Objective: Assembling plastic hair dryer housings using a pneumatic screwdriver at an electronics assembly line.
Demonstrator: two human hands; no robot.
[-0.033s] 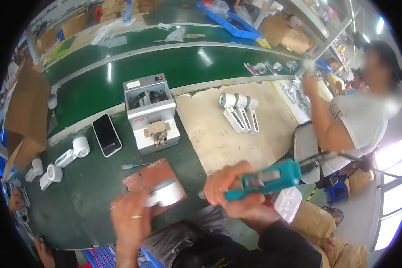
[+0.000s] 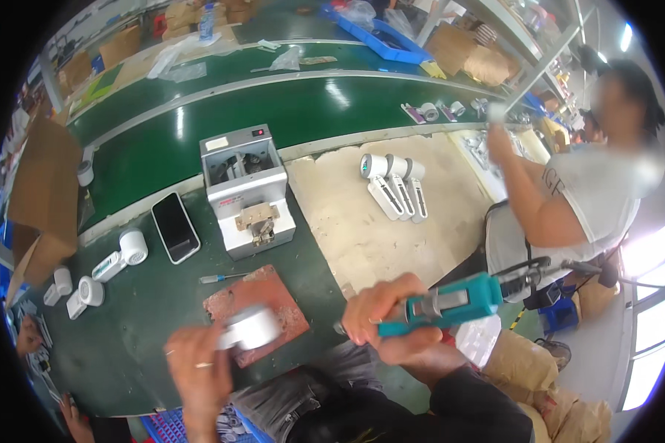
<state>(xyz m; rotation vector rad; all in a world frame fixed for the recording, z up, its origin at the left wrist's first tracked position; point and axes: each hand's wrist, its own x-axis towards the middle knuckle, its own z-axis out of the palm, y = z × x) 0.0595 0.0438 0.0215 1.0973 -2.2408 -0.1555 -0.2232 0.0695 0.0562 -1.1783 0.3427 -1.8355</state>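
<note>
My left hand (image 2: pixel 199 369) is closed around the handle of a white device with a round, drum-shaped head (image 2: pixel 254 328), which blurs slightly. That head hovers over a worn reddish-brown pad (image 2: pixel 284 306) on the green bench. My right hand (image 2: pixel 388 317) grips a teal electric screwdriver (image 2: pixel 458 301), its tip pointing left toward the device but apart from it. A cable leaves the tool's rear to the right. Behind the pad lies a small screwdriver (image 2: pixel 222 278) with a clear bluish handle. Farther back stands a grey screw-feeder-like machine (image 2: pixel 247 192) with an open top tray.
Similar white devices (image 2: pixel 133 247) lie at left beside a phone (image 2: pixel 176 227); three more (image 2: pixel 395 168) rest on a cardboard sheet (image 2: pixel 332 229). A cardboard box (image 2: pixel 48 184) stands far left. At right sits a co-worker (image 2: pixel 591 184). Another person's hand (image 2: pixel 29 336) shows at the left edge.
My left hand and the white device have shifted a little left and down, away from the screwdriver tip. My right hand has barely moved.
</note>
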